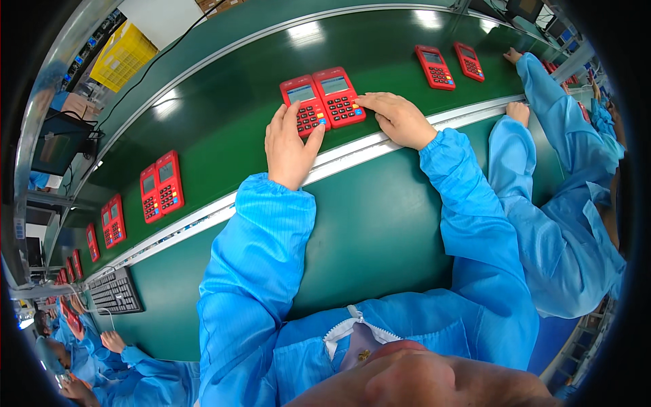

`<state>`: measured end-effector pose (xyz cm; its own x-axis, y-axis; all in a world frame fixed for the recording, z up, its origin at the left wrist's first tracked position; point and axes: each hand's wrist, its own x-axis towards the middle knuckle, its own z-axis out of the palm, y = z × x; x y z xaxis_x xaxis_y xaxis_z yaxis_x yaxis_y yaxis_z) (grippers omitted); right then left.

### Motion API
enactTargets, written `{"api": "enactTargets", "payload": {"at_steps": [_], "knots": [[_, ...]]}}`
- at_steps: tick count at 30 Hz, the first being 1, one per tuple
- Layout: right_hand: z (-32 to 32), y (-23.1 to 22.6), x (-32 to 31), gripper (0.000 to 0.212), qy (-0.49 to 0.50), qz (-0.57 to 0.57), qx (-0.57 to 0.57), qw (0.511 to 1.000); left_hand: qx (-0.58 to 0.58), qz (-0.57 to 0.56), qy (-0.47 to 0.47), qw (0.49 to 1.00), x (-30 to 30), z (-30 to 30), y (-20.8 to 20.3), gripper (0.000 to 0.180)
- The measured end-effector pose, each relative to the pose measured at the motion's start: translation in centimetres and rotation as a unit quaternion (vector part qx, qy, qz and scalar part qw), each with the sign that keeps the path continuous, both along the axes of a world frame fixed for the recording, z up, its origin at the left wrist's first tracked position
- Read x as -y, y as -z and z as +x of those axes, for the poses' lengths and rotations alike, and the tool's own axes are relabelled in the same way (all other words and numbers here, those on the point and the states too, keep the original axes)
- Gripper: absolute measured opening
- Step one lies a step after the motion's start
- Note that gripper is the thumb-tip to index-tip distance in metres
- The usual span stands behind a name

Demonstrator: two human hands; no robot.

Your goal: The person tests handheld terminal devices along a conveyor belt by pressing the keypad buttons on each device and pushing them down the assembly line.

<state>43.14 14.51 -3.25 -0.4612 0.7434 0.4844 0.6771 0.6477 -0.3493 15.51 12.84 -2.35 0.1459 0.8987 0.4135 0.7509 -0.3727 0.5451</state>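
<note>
Two red handheld payment terminals with keypads and lit screens lie side by side on the green belt in front of me. My left hand (289, 150) rests over the lower left of the left terminal (302, 93), thumb spread from the fingers, the thumb near the bottom keys. At the right edge of the right terminal (337, 91), my right hand (400, 121) touches with outstretched fingertips; its thumb is tucked below. Neither hand lifts a terminal. Part of the left terminal's keypad is hidden by my left hand.
Further red terminals (434, 68) lie to the right, and a pair (161, 186) to the left, with several beyond. A metal rail (352, 152) edges the belt. A black keyboard (115, 292) sits at left. A co-worker's sleeved arm (512, 152) reaches in at right. A yellow crate (122, 57) stands far left.
</note>
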Motion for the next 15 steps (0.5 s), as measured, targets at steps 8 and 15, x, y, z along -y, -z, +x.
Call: {"api": "enactTargets", "payload": {"at_steps": [8,15], "knots": [[-2.6,1.6,1.9,0.049,-0.009,0.015,0.018,1.000,0.023,-0.016,-0.011,1.000,1.9,-2.2,1.9,0.070],[-5.9,2.6,1.2,0.043,0.097,0.004,-0.026,0.995,0.021,-0.015,-0.025,0.999,0.9,-3.1,3.0,0.074]]}}
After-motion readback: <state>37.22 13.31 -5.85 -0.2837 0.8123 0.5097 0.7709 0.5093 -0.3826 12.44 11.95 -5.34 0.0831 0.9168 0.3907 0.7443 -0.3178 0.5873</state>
